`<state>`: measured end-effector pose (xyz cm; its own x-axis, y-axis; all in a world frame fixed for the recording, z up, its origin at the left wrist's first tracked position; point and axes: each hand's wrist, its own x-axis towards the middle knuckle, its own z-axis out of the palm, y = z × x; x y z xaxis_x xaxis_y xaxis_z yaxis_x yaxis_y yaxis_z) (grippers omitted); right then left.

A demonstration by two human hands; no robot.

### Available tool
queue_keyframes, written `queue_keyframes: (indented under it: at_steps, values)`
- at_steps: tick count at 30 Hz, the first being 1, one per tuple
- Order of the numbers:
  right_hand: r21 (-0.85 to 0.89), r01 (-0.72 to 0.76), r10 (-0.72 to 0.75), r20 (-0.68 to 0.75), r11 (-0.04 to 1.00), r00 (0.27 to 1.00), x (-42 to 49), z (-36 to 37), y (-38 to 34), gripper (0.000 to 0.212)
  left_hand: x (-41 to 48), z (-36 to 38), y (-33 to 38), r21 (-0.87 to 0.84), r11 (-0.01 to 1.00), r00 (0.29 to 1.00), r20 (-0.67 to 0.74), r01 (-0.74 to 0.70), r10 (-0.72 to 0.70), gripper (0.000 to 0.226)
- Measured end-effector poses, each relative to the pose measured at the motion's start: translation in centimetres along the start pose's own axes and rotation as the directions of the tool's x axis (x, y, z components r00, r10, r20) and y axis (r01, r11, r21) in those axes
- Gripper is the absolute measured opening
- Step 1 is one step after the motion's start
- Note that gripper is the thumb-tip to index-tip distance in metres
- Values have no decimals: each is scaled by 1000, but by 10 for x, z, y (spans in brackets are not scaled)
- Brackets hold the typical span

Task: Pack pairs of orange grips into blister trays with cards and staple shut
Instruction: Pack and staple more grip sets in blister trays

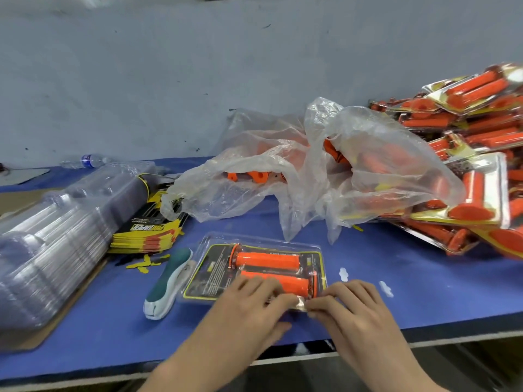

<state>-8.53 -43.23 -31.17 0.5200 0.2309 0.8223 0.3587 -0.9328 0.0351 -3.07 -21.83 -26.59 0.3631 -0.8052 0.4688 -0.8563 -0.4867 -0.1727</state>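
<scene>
A clear blister tray lies on the blue table near the front edge, with a black and yellow card inside and two orange grips side by side on it. My left hand rests on the tray's near edge, fingers over the nearer grip. My right hand pinches the tray's near right corner. A green and white stapler lies just left of the tray.
A stack of empty blister trays and a pile of cards sit at the left. A clear plastic bag of loose orange grips lies behind. Finished packs are heaped at the right. A water bottle lies by the wall.
</scene>
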Motion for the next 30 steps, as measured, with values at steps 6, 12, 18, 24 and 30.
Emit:
queue_keyframes:
  at_steps: [6,12,18,24,30]
  values:
    - [-47,-20,21,3,999,1000,-2,2,0,17,10,24,16,86,996,994,-105,14,-5,15]
    - [-195,-25,33,35,981,999,0,-3,5,19,14,22,12,64,996,985,-161,65,-54,16]
    - [-204,-118,140,101,972,985,2,-24,27,24,0,16,-10,115,991,979,-200,66,-42,20]
    - [-269,-201,244,136,942,960,4,-38,54,27,-25,9,-43,118,988,966,-248,100,-68,24]
    - [-285,-182,232,152,941,961,5,-26,37,6,-39,5,-43,60,987,959,-253,148,-128,24]
